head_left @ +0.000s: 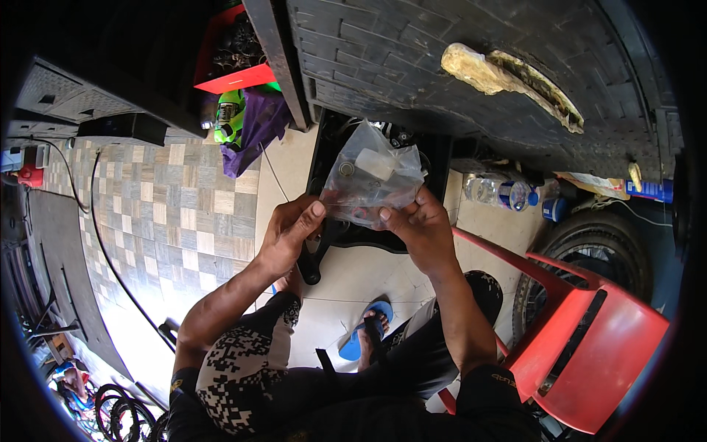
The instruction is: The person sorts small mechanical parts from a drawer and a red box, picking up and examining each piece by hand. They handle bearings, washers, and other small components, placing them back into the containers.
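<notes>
Between my two hands hangs a clear plastic bag [352, 193] holding a white piece and some small round parts, too small to name. My left hand [289, 230] pinches its lower left corner between thumb and fingers. On the opposite side, my right hand [421, 230] grips the lower right edge, thumb on top. Beneath the bag lies a black tray-like holder [434, 158] with dark metal parts at its far end, mostly covered by the bag and hands.
A red plastic chair [589, 353] stands at right, near bicycle tyres [626, 250] and plastic bottles [490, 191]. Far left of the holder are a red box [254, 76] of dark parts and a purple bag [258, 125]. A black textured panel [383, 51] rises ahead.
</notes>
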A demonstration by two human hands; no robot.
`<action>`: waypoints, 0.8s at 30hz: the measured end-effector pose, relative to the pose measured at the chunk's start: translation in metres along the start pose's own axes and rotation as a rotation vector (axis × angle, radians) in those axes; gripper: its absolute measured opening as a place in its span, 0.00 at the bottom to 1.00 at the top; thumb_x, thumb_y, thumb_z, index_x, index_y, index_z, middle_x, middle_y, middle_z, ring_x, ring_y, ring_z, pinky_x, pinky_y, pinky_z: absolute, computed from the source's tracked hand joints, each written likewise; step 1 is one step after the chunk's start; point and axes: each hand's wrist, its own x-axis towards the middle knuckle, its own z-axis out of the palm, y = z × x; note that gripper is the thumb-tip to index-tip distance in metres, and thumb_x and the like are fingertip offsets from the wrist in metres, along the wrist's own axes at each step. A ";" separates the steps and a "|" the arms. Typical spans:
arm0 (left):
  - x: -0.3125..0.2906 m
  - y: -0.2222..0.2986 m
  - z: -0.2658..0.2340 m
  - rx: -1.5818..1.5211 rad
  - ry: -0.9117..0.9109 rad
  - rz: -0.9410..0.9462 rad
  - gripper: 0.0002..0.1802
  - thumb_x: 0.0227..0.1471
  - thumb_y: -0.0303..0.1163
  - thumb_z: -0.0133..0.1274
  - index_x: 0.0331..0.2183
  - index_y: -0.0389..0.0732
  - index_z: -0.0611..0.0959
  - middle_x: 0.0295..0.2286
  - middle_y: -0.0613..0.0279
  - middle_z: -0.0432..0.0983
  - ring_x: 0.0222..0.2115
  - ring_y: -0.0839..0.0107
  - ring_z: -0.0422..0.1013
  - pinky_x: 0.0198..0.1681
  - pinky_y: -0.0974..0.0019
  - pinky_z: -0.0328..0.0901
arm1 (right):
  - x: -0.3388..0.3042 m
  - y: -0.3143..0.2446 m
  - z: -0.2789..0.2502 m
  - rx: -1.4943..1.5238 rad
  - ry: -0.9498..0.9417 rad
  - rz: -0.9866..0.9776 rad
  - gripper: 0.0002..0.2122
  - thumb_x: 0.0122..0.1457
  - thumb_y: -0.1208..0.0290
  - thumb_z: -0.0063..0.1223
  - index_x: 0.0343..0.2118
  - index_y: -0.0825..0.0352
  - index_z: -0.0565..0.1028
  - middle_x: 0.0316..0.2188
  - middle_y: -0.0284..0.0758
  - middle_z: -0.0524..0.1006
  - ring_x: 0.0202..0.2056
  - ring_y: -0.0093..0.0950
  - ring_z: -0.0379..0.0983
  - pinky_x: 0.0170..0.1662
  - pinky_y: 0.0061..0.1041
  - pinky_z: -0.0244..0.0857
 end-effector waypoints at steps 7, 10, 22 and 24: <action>0.006 0.001 0.007 0.108 0.085 -0.012 0.16 0.57 0.39 0.65 0.37 0.34 0.86 0.23 0.73 0.73 0.25 0.85 0.63 0.28 0.74 0.58 | 0.004 0.016 -0.008 -0.094 -0.068 -0.047 0.20 0.62 0.86 0.53 0.56 0.69 0.68 0.47 0.37 0.79 0.51 0.25 0.75 0.55 0.28 0.69; 0.006 -0.004 0.008 0.083 0.104 0.029 0.12 0.57 0.34 0.65 0.36 0.34 0.86 0.24 0.72 0.74 0.25 0.85 0.64 0.28 0.74 0.59 | 0.004 0.016 -0.006 -0.074 -0.061 -0.064 0.23 0.60 0.85 0.56 0.58 0.69 0.68 0.47 0.35 0.79 0.50 0.25 0.75 0.55 0.29 0.68; 0.007 -0.024 0.002 0.189 0.088 0.154 0.07 0.54 0.29 0.66 0.36 0.37 0.88 0.28 0.68 0.78 0.28 0.84 0.70 0.33 0.75 0.64 | 0.003 0.001 0.007 -0.269 0.019 0.140 0.18 0.58 0.70 0.67 0.50 0.69 0.78 0.41 0.32 0.82 0.43 0.18 0.76 0.48 0.21 0.70; 0.006 -0.027 0.002 0.138 0.078 0.158 0.07 0.54 0.28 0.66 0.36 0.37 0.88 0.29 0.68 0.79 0.29 0.84 0.71 0.34 0.75 0.65 | 0.002 0.002 0.008 -0.287 0.034 0.149 0.17 0.59 0.69 0.66 0.49 0.69 0.78 0.40 0.32 0.82 0.42 0.17 0.76 0.47 0.20 0.70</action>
